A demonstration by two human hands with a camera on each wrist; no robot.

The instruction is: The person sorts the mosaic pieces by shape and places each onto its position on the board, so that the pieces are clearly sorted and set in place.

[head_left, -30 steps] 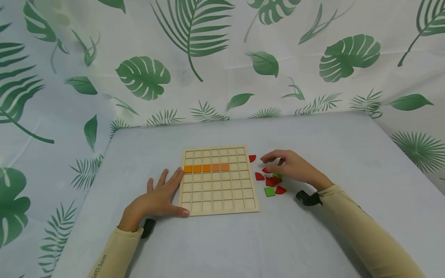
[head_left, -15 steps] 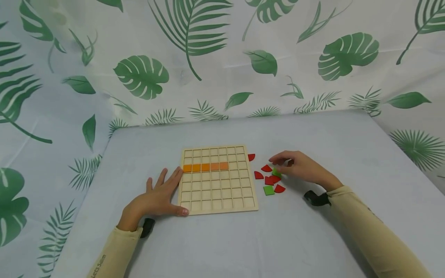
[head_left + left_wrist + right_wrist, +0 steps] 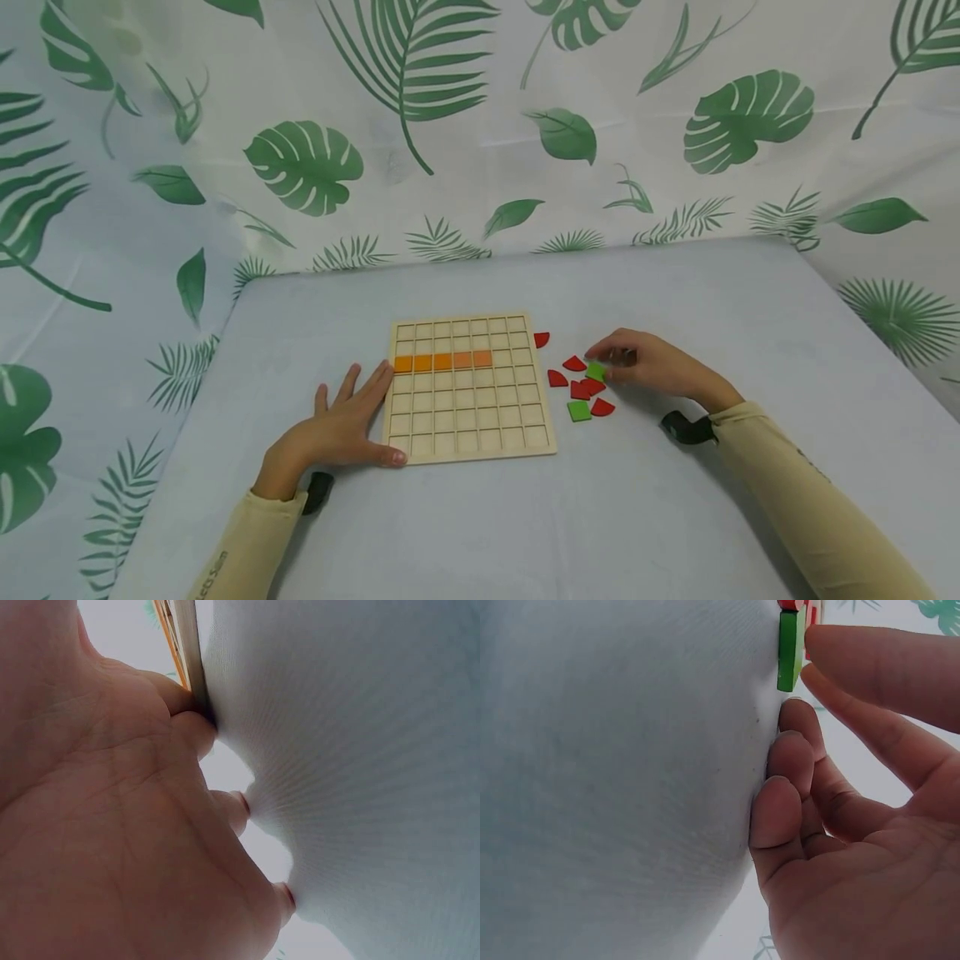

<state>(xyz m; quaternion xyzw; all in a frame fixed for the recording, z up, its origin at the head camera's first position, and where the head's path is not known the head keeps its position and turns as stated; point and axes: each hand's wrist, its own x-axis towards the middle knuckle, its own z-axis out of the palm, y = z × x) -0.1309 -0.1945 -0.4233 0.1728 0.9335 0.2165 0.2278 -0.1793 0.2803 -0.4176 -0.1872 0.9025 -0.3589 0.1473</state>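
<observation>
My left hand (image 3: 333, 429) lies with fingers spread along the left edge of a wooden grid board (image 3: 468, 419), its thumb at the near-left corner. In the left wrist view the palm (image 3: 127, 810) fills the left side, and fingers touch the board's edge (image 3: 193, 652). A row of orange square tiles (image 3: 442, 362) sits in the grid. To the right, my right hand (image 3: 656, 365) hovers low with thumb and index apart at a green square tile (image 3: 596, 371). In the right wrist view this green tile (image 3: 787, 652) lies flat near the thumb and index tips; the other fingers rest loosely curled on the cloth.
Several red quarter-circle pieces (image 3: 574, 363) lie between the board and my right hand. A second green tile (image 3: 579, 411) is nearest me, and one red piece (image 3: 542, 339) sits by the board's right edge. A leaf-print curtain (image 3: 457, 125) hangs behind the table.
My right hand has drawn back to the right, uncovering the green tile and a red piece beneath it. The left hand and board stay in place.
</observation>
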